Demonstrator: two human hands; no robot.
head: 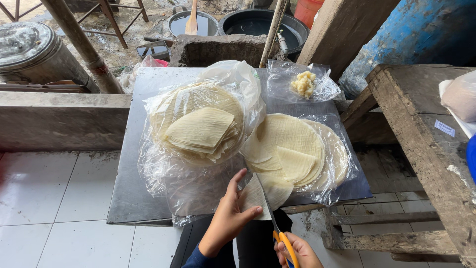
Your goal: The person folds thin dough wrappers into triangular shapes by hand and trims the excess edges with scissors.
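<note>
My left hand [229, 214] pinches a pale wedge-shaped wrapper piece [255, 196] at the near edge of a metal table [130, 198]. My right hand [296, 250] grips yellow-handled scissors [275, 223], whose blades point up into that piece. Just beyond lies a round stack of thin wrappers [292, 144] on clear plastic, with cut wedges lying on top. To the left, a second round stack [198, 121] sits on an open plastic bag, topped by a pile of cut wedges [201, 130].
A clear bag with yellowish crumbly lumps [303, 83] lies at the table's far right. A rough wooden bench [426, 144] stands to the right, a blue drum [421, 34] behind it. A metal lidded pot [29, 49], dark basins [258, 22] and a concrete ledge [59, 116] lie beyond.
</note>
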